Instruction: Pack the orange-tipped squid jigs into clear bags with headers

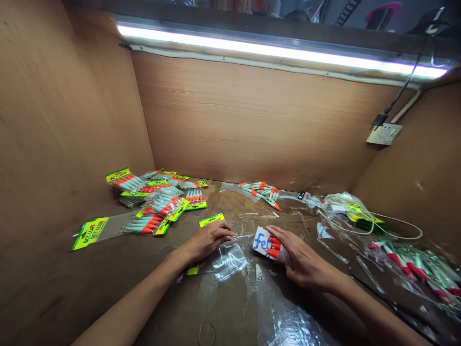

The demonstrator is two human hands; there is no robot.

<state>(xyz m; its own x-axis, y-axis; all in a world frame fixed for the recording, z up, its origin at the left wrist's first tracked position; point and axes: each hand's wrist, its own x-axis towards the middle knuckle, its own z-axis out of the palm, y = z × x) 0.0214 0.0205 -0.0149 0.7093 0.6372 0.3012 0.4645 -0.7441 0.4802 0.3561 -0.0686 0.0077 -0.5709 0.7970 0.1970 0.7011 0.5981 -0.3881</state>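
My left hand (212,238) is closed, its fingertips pinching the edge of a clear plastic bag (230,262) on the worktable. Under and behind that hand, a yellow header card (211,220) printed with lure lettering sticks out. To the right, my right hand (297,254) grips a white card (261,240) with blue handwriting. Several orange-tipped fishing lures (274,246) lie against the card under my fingers; their other ends are hidden by the hand. The card's left edge is close to the bag's opening, just outside it.
Packed lures (162,202) in bags with yellow headers are heaped at the left. Loose orange and pale lures (264,192) lie by the back wall. At the right are a white cord (399,235), yellow-green cards (363,218) and red-and-white lures (414,269). A socket (384,134) is on the right wall.
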